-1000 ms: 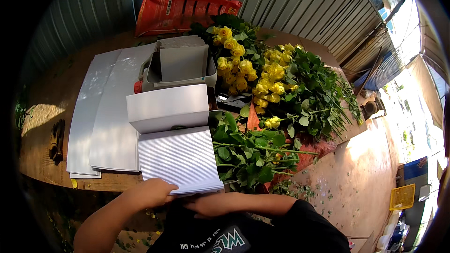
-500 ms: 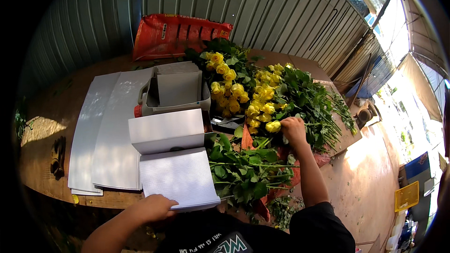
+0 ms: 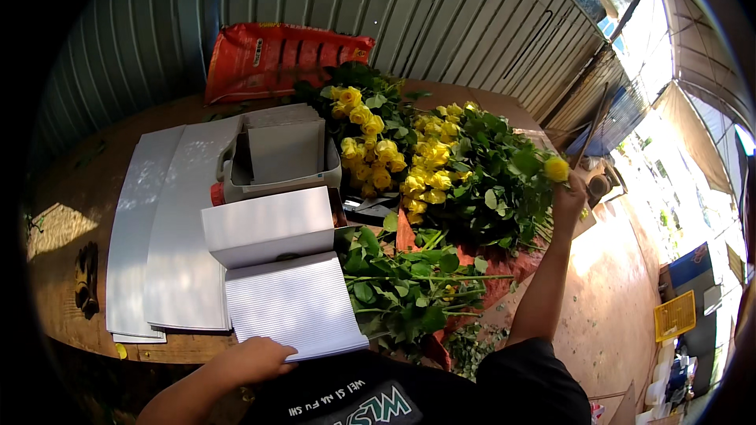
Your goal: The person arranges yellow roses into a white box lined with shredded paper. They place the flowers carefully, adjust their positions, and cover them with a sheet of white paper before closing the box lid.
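At the right end of the table, my right hand (image 3: 568, 195) is closed on a yellow rose (image 3: 556, 168), its bloom showing just above the fingers. My left hand (image 3: 266, 357) grips the near edge of a white corrugated sheet (image 3: 291, 299), thumb on top and the other fingers mostly hidden. Behind this ribbed sheet a smooth white flap (image 3: 272, 222) stands up at a slant. A heap of cut yellow roses (image 3: 429, 159) lies at the centre right, its leafy stems pointing right. More green stems (image 3: 417, 275) lie just right of the corrugated sheet.
Large white sheets (image 3: 189, 228) are stacked on the left of the wooden table. A cut-open jug (image 3: 279, 182) with a red cap holds grey card pieces. A red bag (image 3: 287, 63) leans against the metal wall. A dark glove (image 3: 87, 279) lies far left; a yellow crate (image 3: 675, 315) stands right.
My right hand has moved right and away from the near side of the rose heap, carrying the yellow rose. My left hand stays on the corrugated sheet. The whole view has shifted slightly.
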### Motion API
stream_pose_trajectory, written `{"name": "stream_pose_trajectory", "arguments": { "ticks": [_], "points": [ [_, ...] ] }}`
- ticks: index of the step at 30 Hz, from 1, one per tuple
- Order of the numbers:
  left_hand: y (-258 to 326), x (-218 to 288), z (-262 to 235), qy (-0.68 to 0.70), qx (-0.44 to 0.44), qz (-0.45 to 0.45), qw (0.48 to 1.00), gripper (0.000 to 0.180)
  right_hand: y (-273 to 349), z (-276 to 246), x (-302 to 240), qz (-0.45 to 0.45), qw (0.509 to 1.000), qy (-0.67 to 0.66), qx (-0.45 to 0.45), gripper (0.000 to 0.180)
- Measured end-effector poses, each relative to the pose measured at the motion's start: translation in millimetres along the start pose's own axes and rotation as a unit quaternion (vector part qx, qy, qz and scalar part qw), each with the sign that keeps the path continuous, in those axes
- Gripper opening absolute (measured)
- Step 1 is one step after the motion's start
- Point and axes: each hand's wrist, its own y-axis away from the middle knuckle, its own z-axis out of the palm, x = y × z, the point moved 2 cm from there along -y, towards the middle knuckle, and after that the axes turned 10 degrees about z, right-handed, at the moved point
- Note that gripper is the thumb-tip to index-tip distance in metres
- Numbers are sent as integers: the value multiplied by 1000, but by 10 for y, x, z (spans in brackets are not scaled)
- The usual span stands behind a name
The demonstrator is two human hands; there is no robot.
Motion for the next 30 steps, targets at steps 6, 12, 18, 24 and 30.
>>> {"name": "stream_pose_trajectory", "arguments": {
  "ticks": [6, 12, 18, 24, 30],
  "points": [
    [-18, -31, 1, 10, 3, 41, 999, 27, 119, -218, -1196, -124, 972, 83, 184, 30],
    [40, -54, -29, 47, -17, 31, 998, 26, 1485, 823, -2589, -284, 843, -91, -448, 13],
    [38, -38, -5, 48, 10, 51, 998, 27, 2829, 1371, -2618, -298, 729, -119, -605, 14],
    [57, -25, 3, 13, 1, 32, 999, 26, 3014, 1515, -2509, -307, 622, -124, -710, 16],
    [118, 82, 2, -128, 192, 92, 969, 19, 2878, 1568, -2605, -217, 532, -121, -809, 19]
  ]
}}
